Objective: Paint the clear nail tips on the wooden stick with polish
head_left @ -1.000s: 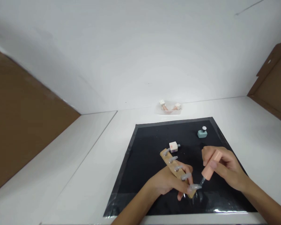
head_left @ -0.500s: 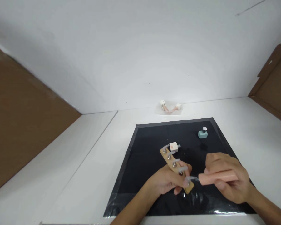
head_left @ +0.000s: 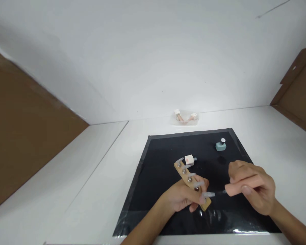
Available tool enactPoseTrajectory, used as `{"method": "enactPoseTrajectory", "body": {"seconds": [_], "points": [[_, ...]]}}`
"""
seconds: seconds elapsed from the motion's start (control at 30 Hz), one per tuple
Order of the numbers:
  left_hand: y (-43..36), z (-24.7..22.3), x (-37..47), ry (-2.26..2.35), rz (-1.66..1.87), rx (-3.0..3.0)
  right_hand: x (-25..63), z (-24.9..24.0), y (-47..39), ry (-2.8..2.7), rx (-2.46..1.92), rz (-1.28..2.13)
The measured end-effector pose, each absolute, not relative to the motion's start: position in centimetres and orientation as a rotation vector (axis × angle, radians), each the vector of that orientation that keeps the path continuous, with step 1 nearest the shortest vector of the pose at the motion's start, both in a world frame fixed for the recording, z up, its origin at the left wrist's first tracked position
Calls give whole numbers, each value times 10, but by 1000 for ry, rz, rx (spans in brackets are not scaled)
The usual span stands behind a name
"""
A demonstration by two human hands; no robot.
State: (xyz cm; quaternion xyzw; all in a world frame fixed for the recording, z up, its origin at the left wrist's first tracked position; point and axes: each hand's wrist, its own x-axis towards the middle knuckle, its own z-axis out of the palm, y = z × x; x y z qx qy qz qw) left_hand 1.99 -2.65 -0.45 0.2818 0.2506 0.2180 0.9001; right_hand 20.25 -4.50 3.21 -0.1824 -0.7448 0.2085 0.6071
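Observation:
My left hand (head_left: pixel 185 195) is closed round the lower end of a wooden strip (head_left: pixel 186 175). Several silver balls stand in a row on the strip, each bearing a translucent nail-shaped tip. The nearest tip (head_left: pixel 208 194) points right from beside my left fingers. In my right hand (head_left: pixel 256 187) is a pink brush handle (head_left: pixel 242 186), its thin dark brush end directed left, a short gap from that tip. A white square bottle (head_left: pixel 189 160) lies beside the strip's far end.
On the black mat (head_left: pixel 163 149), a teal bottle (head_left: pixel 220 146) with a silver-topped dark stopper stands at the back right. Behind the mat sits a clear tray (head_left: pixel 190 122) with white and pink pieces. Brown panels flank both sides.
My right hand has drawn back to the right and slightly up, tilting the pink handle, and the brush has come away from the nearest tip. My left hand and the strip have barely moved.

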Motion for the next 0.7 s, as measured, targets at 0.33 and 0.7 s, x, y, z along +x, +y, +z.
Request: {"method": "enactPoseTrajectory", "body": {"seconds": [0.33,0.7], "points": [[-31,-4,21,571,491,837,210,12,-44,-1443,-569,692],[-37,1,24,698,660,912,207,6,-41,-1136,-860,857]]}}
